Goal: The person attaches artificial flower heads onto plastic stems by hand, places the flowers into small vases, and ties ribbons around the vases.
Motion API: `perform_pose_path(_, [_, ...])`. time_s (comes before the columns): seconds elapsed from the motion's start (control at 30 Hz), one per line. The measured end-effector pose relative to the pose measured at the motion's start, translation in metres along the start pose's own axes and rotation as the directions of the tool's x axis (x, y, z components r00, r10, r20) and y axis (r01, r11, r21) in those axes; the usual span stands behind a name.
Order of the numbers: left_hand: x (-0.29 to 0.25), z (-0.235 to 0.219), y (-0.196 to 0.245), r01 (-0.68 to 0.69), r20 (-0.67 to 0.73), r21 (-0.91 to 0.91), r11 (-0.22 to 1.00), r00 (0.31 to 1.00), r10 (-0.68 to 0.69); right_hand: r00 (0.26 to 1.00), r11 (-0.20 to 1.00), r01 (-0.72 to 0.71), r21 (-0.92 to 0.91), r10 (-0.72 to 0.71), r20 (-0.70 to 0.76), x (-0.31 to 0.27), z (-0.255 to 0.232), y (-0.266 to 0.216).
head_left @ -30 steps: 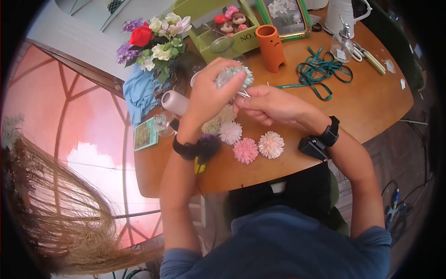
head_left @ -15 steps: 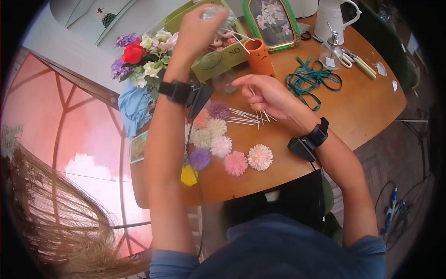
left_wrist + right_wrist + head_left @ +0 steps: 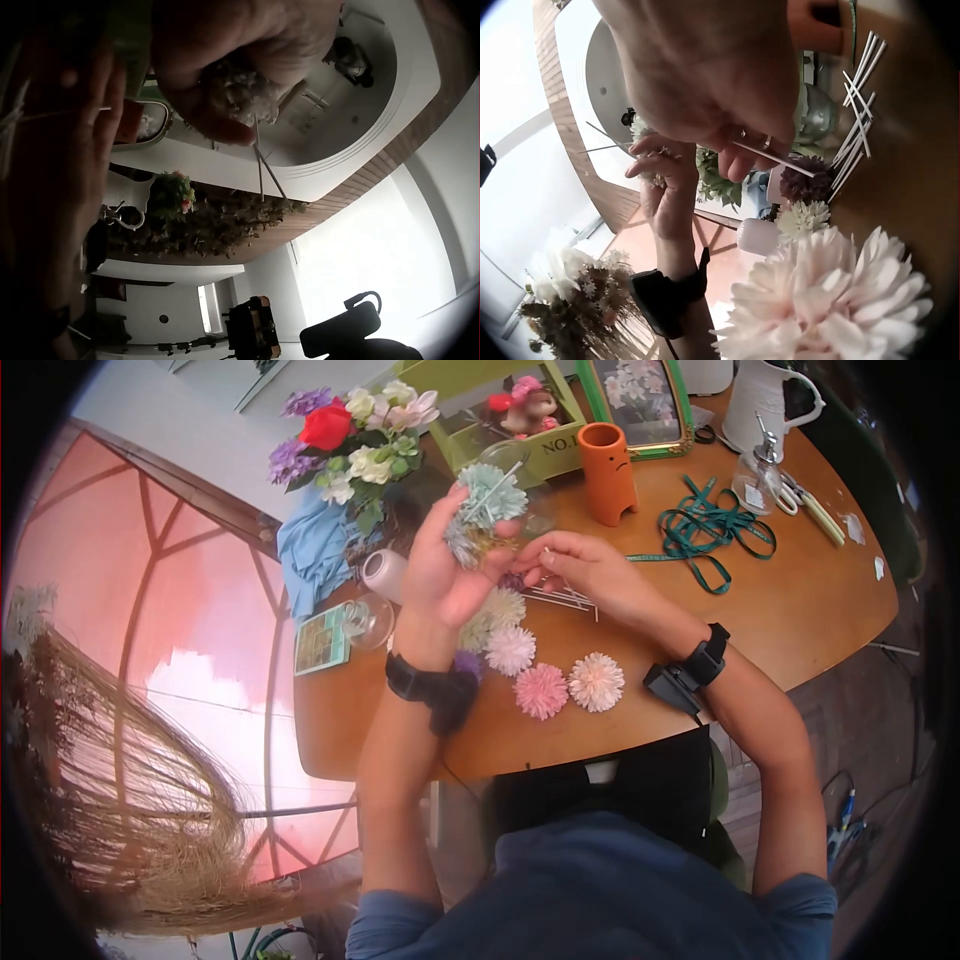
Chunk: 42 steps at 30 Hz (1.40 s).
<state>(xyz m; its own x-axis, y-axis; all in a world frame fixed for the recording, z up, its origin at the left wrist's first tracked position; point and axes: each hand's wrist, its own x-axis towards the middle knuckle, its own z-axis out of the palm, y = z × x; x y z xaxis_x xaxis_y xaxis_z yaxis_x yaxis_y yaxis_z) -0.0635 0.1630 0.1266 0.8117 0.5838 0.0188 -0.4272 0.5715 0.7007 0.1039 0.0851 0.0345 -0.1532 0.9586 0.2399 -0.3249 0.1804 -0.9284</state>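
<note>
My left hand [image 3: 440,575] grips a cluster of pale blue-green pompom flowers [image 3: 490,495], raised over the table with the palm partly turned up. In the left wrist view, two thin white stems [image 3: 260,165] poke out from its grasp. My right hand [image 3: 605,578] is close beside it, fingertips near the left fingers, and pinches a thin white stick [image 3: 774,158]. Below the hands lie loose flower heads: a peach one [image 3: 597,682], a pink one [image 3: 541,691], a pale pink one [image 3: 510,649] and a dark purple one [image 3: 806,178].
More white sticks [image 3: 847,154] lie on the table behind the flower heads. An orange cup [image 3: 607,475], a tangled green ribbon [image 3: 715,530], a glass spray bottle [image 3: 755,480] and scissors [image 3: 790,495] stand or lie beyond. A bouquet [image 3: 355,445] and phone [image 3: 323,641] are at left.
My left hand first lifted up and away with the flowers, then came back down toward the right hand, turning its palm up. The right hand has stayed over the table's middle.
</note>
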Motion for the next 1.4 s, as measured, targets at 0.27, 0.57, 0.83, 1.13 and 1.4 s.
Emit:
perform_pose_path(0.27, [-0.016, -0.024, -0.013, -0.121, -0.049, -0.137, 0.983, 0.992, 0.115, 0.983, 0.972, -0.179, -0.152, 0.183, 0.013, -0.010, 0.005, -0.032])
perform_pose_path(0.57, [-0.019, -0.042, -0.031, -0.127, -0.203, 0.066, 0.990, 0.969, 0.138, 0.951, 0.940, -0.303, 0.156, 0.289, 0.108, -0.015, 0.024, -0.035])
perform_pose_path(0.83, [-0.019, -0.048, -0.040, -0.100, -0.194, 0.077, 0.992, 0.974, 0.113, 0.921, 0.924, -0.380, -0.035, 0.382, 0.071, -0.015, 0.023, -0.031])
perform_pose_path(1.13, [-0.019, -0.057, -0.038, -0.088, -0.132, 0.044, 0.995, 0.987, 0.094, 0.922, 0.916, -0.345, -0.204, 0.371, 0.108, -0.018, 0.024, -0.043])
perform_pose_path(1.4, [-0.020, -0.052, -0.041, -0.077, -0.181, 0.010, 0.997, 0.980, 0.078, 0.937, 0.917, -0.338, -0.210, 0.350, 0.022, -0.015, 0.020, -0.035])
